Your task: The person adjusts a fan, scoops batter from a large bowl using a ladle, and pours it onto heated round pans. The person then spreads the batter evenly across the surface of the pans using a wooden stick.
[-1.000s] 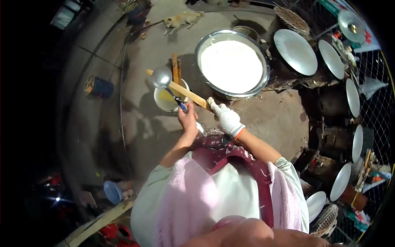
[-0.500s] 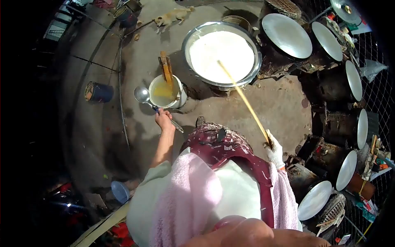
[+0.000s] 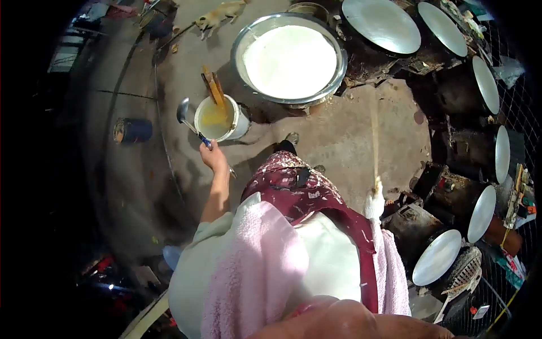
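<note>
My left hand (image 3: 213, 157) is closed round the handle of a metal ladle (image 3: 182, 111), beside a white bucket (image 3: 240, 124). Yellowish liquid and wooden sticks (image 3: 213, 87) are in the bucket. My right hand (image 3: 374, 203), in a white glove, grips the lower end of a long wooden stick (image 3: 375, 135) that points forward over the floor, blurred toward its far end. Ahead stands a wide metal basin (image 3: 339, 70) filled with white batter-like liquid (image 3: 289, 61).
Drum-like stoves with round pale pans (image 3: 381, 24) curve along the right, by a wire mesh fence. A dog (image 3: 217, 18) lies on the floor ahead. A dark blue can (image 3: 133, 130) lies at the left. A blue basin (image 3: 171, 256) is lower left.
The wooden stick has swung from beside the ladle, across the basin, to my right side. My left hand and the ladle have moved left of the bucket. The view has shifted forward.
</note>
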`<state>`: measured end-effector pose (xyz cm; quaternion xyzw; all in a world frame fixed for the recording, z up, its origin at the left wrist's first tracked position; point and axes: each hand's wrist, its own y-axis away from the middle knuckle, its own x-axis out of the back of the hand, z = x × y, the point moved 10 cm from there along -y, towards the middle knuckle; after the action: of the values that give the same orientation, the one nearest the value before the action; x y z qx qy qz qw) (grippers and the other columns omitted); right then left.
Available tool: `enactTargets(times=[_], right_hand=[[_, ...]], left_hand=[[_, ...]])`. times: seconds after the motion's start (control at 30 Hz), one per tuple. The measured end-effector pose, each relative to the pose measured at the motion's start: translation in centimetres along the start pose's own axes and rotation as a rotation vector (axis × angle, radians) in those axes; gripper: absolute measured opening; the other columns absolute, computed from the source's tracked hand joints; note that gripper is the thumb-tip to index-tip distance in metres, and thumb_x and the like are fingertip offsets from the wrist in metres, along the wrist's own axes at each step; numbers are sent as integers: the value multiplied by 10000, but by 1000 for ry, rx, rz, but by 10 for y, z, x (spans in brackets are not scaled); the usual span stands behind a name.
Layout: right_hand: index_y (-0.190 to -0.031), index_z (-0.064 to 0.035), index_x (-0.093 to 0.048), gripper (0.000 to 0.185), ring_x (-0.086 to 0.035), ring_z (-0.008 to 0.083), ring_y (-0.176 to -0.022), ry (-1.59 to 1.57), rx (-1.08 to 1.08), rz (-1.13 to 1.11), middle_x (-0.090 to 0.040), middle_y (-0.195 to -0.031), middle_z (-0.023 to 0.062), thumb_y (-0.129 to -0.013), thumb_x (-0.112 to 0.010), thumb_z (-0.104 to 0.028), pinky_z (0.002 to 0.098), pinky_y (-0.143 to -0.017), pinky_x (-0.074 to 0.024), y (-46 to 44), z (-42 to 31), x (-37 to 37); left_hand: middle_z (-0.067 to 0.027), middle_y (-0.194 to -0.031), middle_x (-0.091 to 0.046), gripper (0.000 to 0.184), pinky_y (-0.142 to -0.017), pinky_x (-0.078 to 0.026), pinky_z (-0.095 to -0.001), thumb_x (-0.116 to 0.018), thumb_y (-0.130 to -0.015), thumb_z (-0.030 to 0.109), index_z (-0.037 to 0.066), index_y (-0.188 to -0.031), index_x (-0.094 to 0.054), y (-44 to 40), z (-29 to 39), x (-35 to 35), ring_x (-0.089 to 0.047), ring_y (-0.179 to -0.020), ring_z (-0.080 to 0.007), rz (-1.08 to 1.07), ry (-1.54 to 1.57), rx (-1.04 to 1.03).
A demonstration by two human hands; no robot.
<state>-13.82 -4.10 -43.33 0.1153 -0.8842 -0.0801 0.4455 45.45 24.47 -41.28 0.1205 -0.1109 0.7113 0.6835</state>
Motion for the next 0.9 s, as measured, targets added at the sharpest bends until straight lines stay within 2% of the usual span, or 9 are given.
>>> enactTargets(times=[0.07,0.2,0.27,0.33,0.47,0.6,0.63,0.77,0.9], right_hand=[[-1301,-113,-516,418,-659,261,-913,195,-257,-331,-609,-1147,197,-884,-529,-96,295,-792,-504,2,38,-30],[-1236,-131,-553,373,-581,128,-721,-385,-97,-7,-628,-882,38,-866,-550,-83,274,-671,-480,6,35,-17],[-1290,-144,-523,459,-519,78,-680,-239,0,8,-578,-862,-9,-846,-602,-55,227,-617,-460,1,-10,-7],[-1306,-81,-521,519,-589,92,-956,-350,-334,-205,-634,-1097,45,-808,-664,-55,229,-825,-469,0,-55,-13],[-1355,-93,-480,528,-564,110,-796,-373,25,-65,-642,-1078,58,-858,-655,-130,221,-773,-475,-45,-124,-24],[-1372,-84,-454,540,-632,167,-988,-419,-193,-318,-615,-1231,99,-881,-642,-205,263,-826,-481,-76,-173,-51],[-1379,-85,-442,570,-592,213,-1131,-427,-211,-358,-566,-1297,125,-873,-647,-252,292,-896,-465,-89,-163,-70],[-1398,-105,-409,604,-552,263,-1179,-149,-5,-368,-549,-1307,136,-885,-589,-366,326,-984,-417,-129,-200,-92],[-1383,-158,-425,537,-558,355,-1114,-1,186,-324,-584,-1224,167,-902,-545,-364,390,-913,-455,-170,-228,-122]], left_hand=[[-71,-795,-595,158,-603,-436,-306,-565,-915,113,-39,-959,-557,-9,4,-10,-524,-642,-159,-21,-92,-38],[-40,-761,-546,128,-569,-423,-280,-548,-927,119,-7,-913,-530,-18,14,-47,-494,-634,-122,-126,27,67],[-9,-722,-496,115,-527,-401,-254,-533,-937,119,14,-891,-517,-21,25,-76,-461,-606,-95,-183,195,155],[29,-691,-425,106,-480,-343,-220,-516,-952,121,51,-873,-503,-23,40,-111,-394,-559,-62,-293,284,151],[44,-671,-396,132,-479,-305,-220,-506,-965,139,59,-863,-528,-21,59,-160,-347,-545,-57,-507,338,231],[28,-660,-413,163,-471,-311,-218,-497,-974,166,15,-983,-557,-20,55,-194,-367,-541,-64,-678,342,357],[26,-660,-418,177,-471,-314,-218,-493,-977,172,8,-995,-556,-19,55,-200,-372,-541,-65,-694,331,371],[13,-663,-433,227,-480,-330,-221,-471,-987,183,-24,-1037,-548,-20,54,-213,-389,-546,-70,-752,295,407],[15,-669,-429,229,-489,-335,-222,-460,-990,176,-30,-1043,-545,-30,55,-220,-385,-557,-70,-787,272,429]])
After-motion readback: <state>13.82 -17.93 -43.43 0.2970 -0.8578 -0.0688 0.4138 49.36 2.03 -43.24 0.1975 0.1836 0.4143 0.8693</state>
